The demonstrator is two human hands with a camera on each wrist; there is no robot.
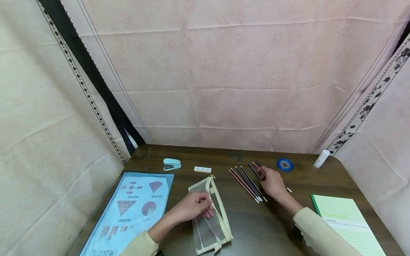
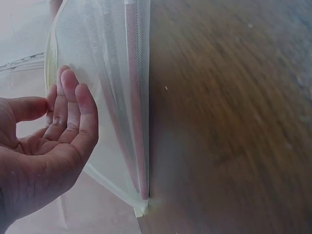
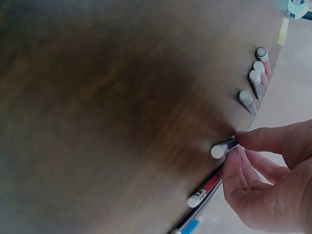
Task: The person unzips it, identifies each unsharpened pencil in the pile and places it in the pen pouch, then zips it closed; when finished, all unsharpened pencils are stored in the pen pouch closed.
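Observation:
A mesh pencil case [image 1: 209, 236] with cream edging lies in front of me, and reddish pencils show through its netting [image 2: 117, 44]. My left hand [image 1: 196, 206] pinches the case's edge between thumb and index finger, its other fingers loosely bent against the mesh. Over to the right, my right hand [image 1: 272, 181] pinches a dark pencil [image 3: 225, 147] with a white eraser end, close over the table. Several pencils [image 1: 245, 181] lie side by side just left of that hand. A red pencil [image 3: 207, 187] and a dark one are on its other side.
A light-blue stapler [image 1: 172, 164], a white eraser-like block [image 1: 202, 169], blue tape [image 1: 285, 164] and a glue stick [image 1: 321, 159] stand along the back. A blue printed folder [image 1: 141, 199] lies left, a green notebook [image 1: 347, 217] right. A small white piece [image 1: 289, 190] shows beside the right wrist.

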